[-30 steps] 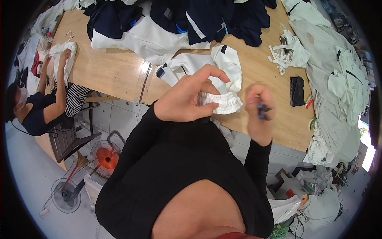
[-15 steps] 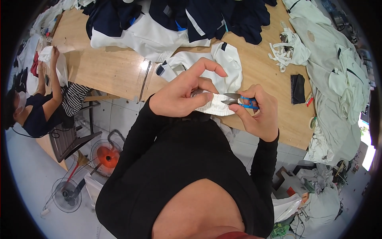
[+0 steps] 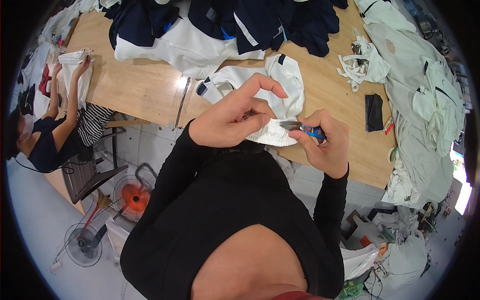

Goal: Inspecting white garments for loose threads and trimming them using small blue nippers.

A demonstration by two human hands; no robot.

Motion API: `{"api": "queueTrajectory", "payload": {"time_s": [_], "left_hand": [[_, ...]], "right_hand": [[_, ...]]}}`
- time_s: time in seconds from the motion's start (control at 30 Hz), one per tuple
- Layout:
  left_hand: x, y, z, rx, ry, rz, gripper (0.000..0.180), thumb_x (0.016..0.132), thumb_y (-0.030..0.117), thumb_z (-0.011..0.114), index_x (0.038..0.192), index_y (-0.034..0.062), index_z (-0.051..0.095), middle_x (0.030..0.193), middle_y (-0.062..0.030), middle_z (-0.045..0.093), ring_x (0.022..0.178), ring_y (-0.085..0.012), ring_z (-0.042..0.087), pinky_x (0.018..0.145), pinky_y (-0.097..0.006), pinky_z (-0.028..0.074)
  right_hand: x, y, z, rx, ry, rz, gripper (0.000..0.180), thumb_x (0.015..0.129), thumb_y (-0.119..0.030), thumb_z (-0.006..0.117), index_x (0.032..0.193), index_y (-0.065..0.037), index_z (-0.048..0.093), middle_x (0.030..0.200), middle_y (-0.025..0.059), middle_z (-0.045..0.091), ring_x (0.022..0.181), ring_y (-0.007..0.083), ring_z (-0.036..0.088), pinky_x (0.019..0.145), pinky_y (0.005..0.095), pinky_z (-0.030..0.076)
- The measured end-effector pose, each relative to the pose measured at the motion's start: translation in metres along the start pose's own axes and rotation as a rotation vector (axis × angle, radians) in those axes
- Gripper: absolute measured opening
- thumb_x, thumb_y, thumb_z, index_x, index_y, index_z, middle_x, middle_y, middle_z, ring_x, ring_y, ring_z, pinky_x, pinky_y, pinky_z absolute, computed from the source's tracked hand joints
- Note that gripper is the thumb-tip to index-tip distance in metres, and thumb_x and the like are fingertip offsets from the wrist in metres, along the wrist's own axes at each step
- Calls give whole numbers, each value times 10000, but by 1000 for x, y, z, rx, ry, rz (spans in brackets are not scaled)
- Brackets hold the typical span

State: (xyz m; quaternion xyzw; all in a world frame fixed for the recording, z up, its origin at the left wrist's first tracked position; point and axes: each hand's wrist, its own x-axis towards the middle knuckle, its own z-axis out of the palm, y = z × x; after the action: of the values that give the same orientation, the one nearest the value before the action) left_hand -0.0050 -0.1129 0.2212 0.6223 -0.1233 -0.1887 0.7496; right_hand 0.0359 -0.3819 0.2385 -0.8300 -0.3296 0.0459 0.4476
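A white garment (image 3: pixel 287 90) with small navy patches lies over the table's near edge, its gathered elastic band toward me. My left hand (image 3: pixel 232 111) pinches that band between thumb and fingers, its index finger raised and curved. In my right hand (image 3: pixel 327 140) is a pair of blue-handled thread snips (image 3: pixel 315 132), squeezed so the metal blades lie together. The blades point left and rest at the band's upper edge, just right of my left thumb. Whether a thread sits between them is too small to tell.
Navy and white garments (image 3: pixel 260 25) are piled along the far side of the table (image 3: pixel 125 90). White straps (image 3: pixel 362 65), a black pouch (image 3: pixel 373 112) and a tape roll (image 3: pixel 393 154) lie rightward, beside heaped pale fabric (image 3: pixel 425 100). A co-worker (image 3: pixel 50 135) handles white cloth at left. Fans (image 3: pixel 134 198) stand below.
The snips' blades have closed from a spread position as my right fingers squeezed. My left hand stays nearly still. At left, the co-worker's white cloth has been lowered and spread out on the table.
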Motion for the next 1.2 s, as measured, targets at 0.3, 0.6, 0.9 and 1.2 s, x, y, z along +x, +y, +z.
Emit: {"api": "queueTrajectory", "payload": {"time_s": [0.3,0.6,0.9,1.2], "left_hand": [[0,-14,-1,53,98,18,487,998,-12,648,1433,69,446,837,-37,698,688,-67,482,636,-238,368],[-18,-86,-40,837,128,-61,347,841,156,874,1148,46,755,968,-186,772,890,-351,769,777,-413,601],[36,-42,-13,948,234,384,189,830,-16,830,1005,31,776,938,-138,749,808,-288,714,713,-375,537],[41,-85,0,949,293,275,266,853,-36,761,1079,3,627,953,-156,599,800,-320,589,720,-389,499]], "right_hand": [[-1,77,12,249,337,218,279,914,-144,903,968,-19,659,832,36,687,710,73,584,648,258,476],[-84,223,54,-763,620,372,463,885,-87,802,1329,-25,689,1359,246,660,1180,427,670,1025,461,543],[0,59,49,187,-183,113,381,914,-196,826,1240,-36,711,1252,193,739,989,425,713,852,476,563],[11,6,14,-543,682,-156,296,770,-68,803,1045,-124,710,881,38,619,691,240,680,598,370,509]]}}
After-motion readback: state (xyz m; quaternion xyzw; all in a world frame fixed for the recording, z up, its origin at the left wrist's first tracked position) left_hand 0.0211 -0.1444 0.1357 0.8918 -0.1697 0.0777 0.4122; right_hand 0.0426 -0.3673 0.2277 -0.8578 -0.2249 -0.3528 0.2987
